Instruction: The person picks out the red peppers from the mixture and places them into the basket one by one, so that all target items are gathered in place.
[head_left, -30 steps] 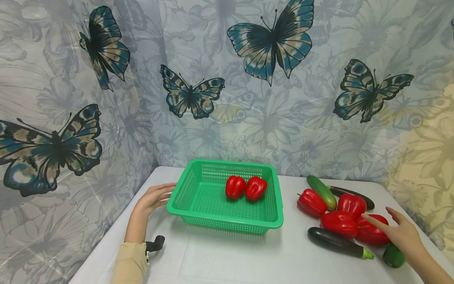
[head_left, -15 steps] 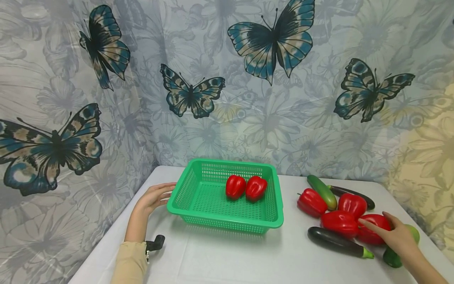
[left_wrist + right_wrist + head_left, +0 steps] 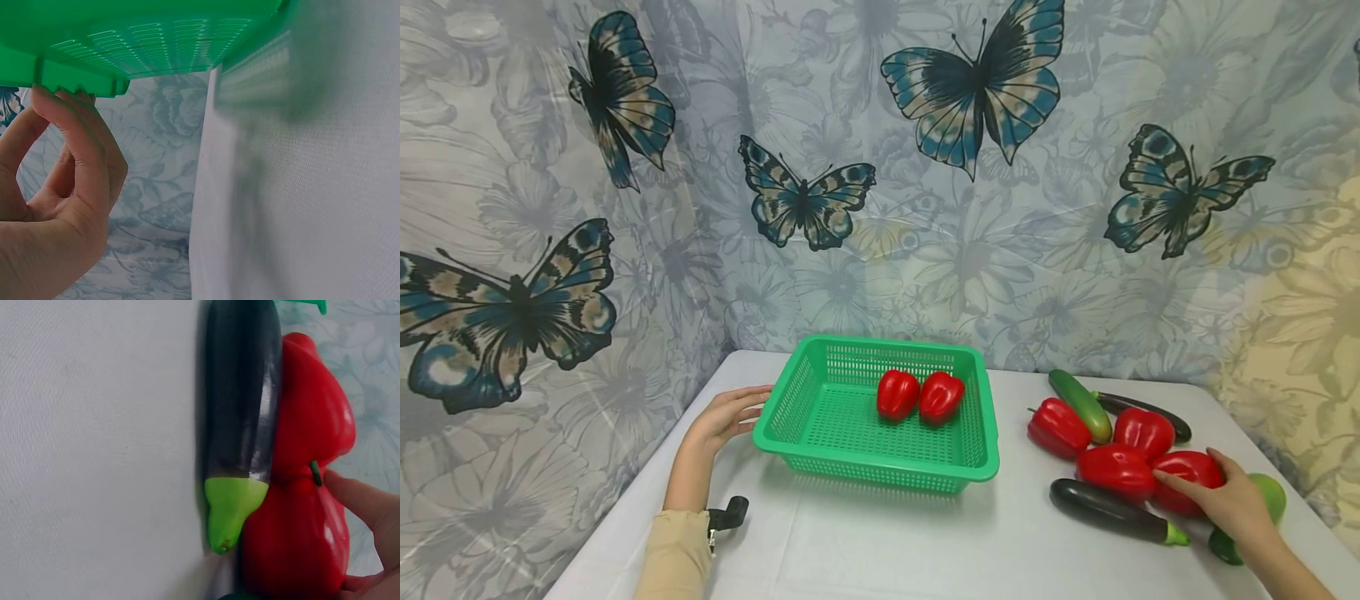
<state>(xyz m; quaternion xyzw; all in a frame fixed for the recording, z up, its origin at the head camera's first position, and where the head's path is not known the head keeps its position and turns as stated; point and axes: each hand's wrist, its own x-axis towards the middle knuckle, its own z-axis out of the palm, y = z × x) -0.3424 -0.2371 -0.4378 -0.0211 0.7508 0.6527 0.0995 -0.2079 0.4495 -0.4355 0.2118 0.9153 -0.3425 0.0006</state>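
My right hand [image 3: 1238, 498] grips a red bell pepper [image 3: 1187, 475] at the right, thumb near its green stem in the right wrist view and fingers on the far side. More red bell peppers [image 3: 1116, 471] lie against it. A dark eggplant [image 3: 244, 394] with a light green cap lies alongside, in front of them. On the left, my left hand [image 3: 726, 421] touches the rim of a green plastic basket [image 3: 880, 477] with its fingertips, fingers loosely bent [image 3: 81, 144] in the left wrist view. Two red bell peppers [image 3: 920, 398] sit inside the basket, toward its right.
Behind the peppers lie a cucumber [image 3: 1078, 404] and a thin dark eggplant [image 3: 1150, 414]. A round light green thing [image 3: 1270, 497] and a dark green vegetable [image 3: 1223, 547] are partly hidden by the right hand. A butterfly-print cloth [image 3: 970, 275] hangs behind the white table [image 3: 880, 542].
My right hand has lowered onto the rightmost bell pepper and closed around it, shifting it slightly left. The light green thing behind the hand has come into view. The left hand stays put.
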